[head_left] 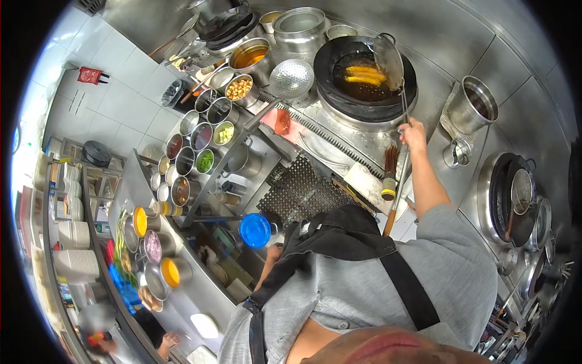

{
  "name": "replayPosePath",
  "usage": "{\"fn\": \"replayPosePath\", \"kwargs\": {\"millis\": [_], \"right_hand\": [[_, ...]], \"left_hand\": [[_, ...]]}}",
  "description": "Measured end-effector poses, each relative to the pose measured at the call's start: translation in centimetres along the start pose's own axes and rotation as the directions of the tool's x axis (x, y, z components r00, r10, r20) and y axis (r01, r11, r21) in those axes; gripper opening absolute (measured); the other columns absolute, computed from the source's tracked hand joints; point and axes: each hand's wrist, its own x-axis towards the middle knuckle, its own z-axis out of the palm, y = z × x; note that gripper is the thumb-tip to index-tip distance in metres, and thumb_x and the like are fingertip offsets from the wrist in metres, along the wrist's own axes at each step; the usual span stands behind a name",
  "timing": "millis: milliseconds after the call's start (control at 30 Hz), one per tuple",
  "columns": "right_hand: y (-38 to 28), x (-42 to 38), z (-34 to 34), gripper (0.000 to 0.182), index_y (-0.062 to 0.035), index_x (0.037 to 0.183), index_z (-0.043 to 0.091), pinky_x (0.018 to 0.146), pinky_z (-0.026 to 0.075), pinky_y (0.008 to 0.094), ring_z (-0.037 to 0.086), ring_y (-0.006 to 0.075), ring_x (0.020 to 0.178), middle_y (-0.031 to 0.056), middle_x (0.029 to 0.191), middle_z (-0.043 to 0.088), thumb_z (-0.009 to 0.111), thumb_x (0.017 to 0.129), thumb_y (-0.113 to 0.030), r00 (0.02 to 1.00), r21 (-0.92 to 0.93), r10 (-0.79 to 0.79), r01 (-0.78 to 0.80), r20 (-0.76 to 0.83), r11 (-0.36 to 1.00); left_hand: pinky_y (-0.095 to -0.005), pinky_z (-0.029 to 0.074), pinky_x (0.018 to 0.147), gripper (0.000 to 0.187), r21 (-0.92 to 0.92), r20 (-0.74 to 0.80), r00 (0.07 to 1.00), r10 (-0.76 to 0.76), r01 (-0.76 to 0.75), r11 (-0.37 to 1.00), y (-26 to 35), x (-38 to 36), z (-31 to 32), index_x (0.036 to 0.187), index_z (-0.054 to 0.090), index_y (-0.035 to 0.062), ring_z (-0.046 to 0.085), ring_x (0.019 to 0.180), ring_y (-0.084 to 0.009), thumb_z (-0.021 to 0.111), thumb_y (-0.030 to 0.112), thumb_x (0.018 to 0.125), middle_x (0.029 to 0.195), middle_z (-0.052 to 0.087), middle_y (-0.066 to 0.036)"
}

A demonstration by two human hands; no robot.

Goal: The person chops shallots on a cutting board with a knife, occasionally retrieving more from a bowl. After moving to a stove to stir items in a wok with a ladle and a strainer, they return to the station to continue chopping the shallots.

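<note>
Right hand point(413, 134) gripping round mesh strainer point(388, 60), dark curved wok point(343, 53)

Stacked white plates point(77, 265) stand at far left, and a white dish point(204, 326) lies on the metal counter point(200, 292).

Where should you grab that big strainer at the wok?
Probably by the strainer's long handle, coming from the side of the black apron: the handle slants out that way, while the round head is over the wok. The right hand grips the handle.
</note>
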Motion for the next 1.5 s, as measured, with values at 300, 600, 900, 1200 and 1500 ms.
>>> {"fn": "replayPosePath", "kwargs": {"millis": [300, 600, 900, 1200, 1500], "right_hand": [[-0.6, 0.1, 0.6, 0.038, -0.0030, 0.126, 0.062, 0.040, 0.044, 0.0329, 0.059, 0.0149, 0.049, 0.0090, 0.086, 0.069, 0.052, 0.089, -0.006, 0.993, -0.047, -0.065, 0.070, 0.096, 0.996], [-2.8, -3.2, 2.3, 0.038, -0.0070, 0.127, 0.062, 0.039, 0.041, 0.0276, 0.055, 0.0099, 0.050, 0.0022, 0.085, 0.067, 0.054, 0.091, -0.007, 0.978, 0.129, -0.132, 0.112, 0.162, 0.985], [0.2, -4.0, 3.8, 0.038, -0.0044, 0.125, 0.062, 0.084, 0.051, 0.0436, 0.066, 0.0391, 0.097, 0.0240, 0.108, 0.068, 0.060, 0.089, -0.017, 0.923, -0.371, -0.383, 0.371, 0.044, 0.851], [-0.6, -2.9, -2.0, 0.039, -0.0021, 0.124, 0.063, 0.089, 0.050, 0.0430, 0.066, 0.0395, 0.102, 0.0261, 0.104, 0.069, 0.058, 0.089, -0.018, 0.937, -0.397, -0.337, 0.277, -0.089, 0.875], [1.7, 2.2, 2.0, 0.041, -0.0051, 0.126, 0.063, 0.059, 0.051, 0.0355, 0.062, 0.0182, 0.056, 0.0145, 0.081, 0.069, 0.056, 0.087, -0.013, 0.984, -0.274, -0.179, 0.176, 0.014, 0.946]], "left_hand": [[-0.0374, 0.057, 0.063, 0.018, -0.136, 0.282, 0.932, -0.226, 0.272, 0.953, 5.8, 4.3, -1.2, 0.084, 0.072, 0.0087, 0.072, 0.069, -0.0256, 0.062, 0.023, 0.080, 0.079, 0.072, -0.013], [-0.0415, 0.056, 0.075, 0.023, 0.096, 0.178, 0.984, -0.022, 0.004, 0.995, 4.6, 0.3, 2.3, 0.093, 0.074, 0.0113, 0.071, 0.089, -0.0301, 0.063, 0.028, 0.082, 0.096, 0.073, -0.013], [-0.0428, 0.055, 0.078, 0.027, 0.009, 0.150, 0.984, -0.093, 0.093, 0.996, 4.2, 0.8, 2.0, 0.095, 0.074, 0.0106, 0.069, 0.092, -0.0325, 0.061, 0.032, 0.083, 0.098, 0.072, -0.015], [-0.0442, 0.054, 0.081, 0.032, -0.103, 0.104, 0.985, -0.140, 0.151, 0.983, 5.4, 2.4, 2.3, 0.098, 0.074, 0.0099, 0.068, 0.095, -0.0349, 0.060, 0.035, 0.084, 0.099, 0.071, -0.017], [-0.0455, 0.053, 0.084, 0.036, -0.090, 0.126, 0.980, -0.152, 0.164, 0.982, 5.1, -1.5, 5.4, 0.100, 0.074, 0.0092, 0.067, 0.099, -0.0373, 0.059, 0.039, 0.085, 0.101, 0.070, -0.020]]}}
